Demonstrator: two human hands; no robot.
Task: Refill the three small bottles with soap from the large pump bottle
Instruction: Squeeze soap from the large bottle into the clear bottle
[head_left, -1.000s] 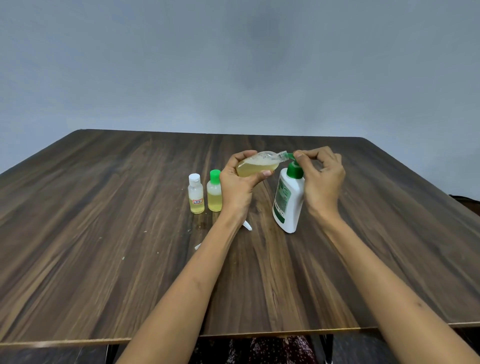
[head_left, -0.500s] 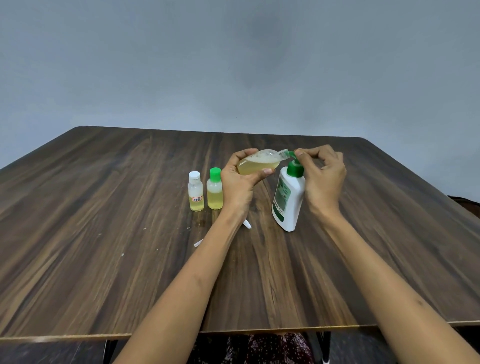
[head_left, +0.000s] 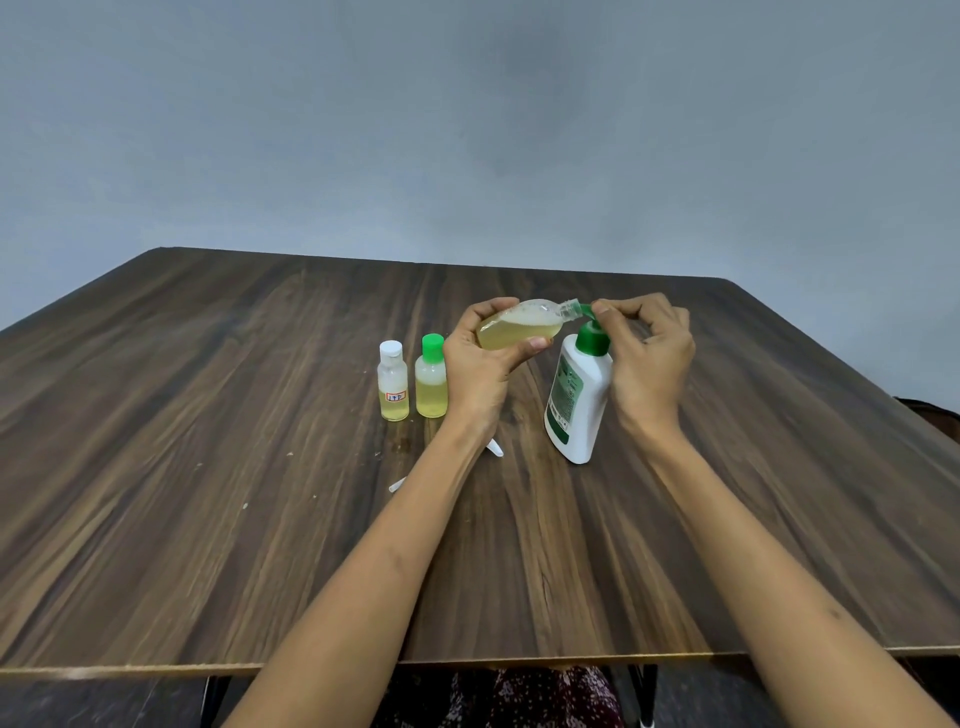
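Grey wall behind the dark wood bench (head_left: 208, 467), our left hand (head_left: 480, 371) grips the clear uncapped soap bottle (head_left: 519, 328) tilted onto the green spout of the white pump bottle (head_left: 576, 400), our right hand (head_left: 649, 358) pinching that spout; a slipped neck would spill soap.

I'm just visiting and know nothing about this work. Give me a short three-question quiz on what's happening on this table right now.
1. True or false: the left hand holds a small clear bottle tilted, its open mouth at the green spout of the large pump bottle.
2. How many small bottles stand capped on the table?
3. Which cap is on the small bottle with a red-edged label: A white, B green, C none?

Key:
1. True; the right hand has its fingers on the pump head.
2. Two.
3. A; the green-capped bottle stands beside it.
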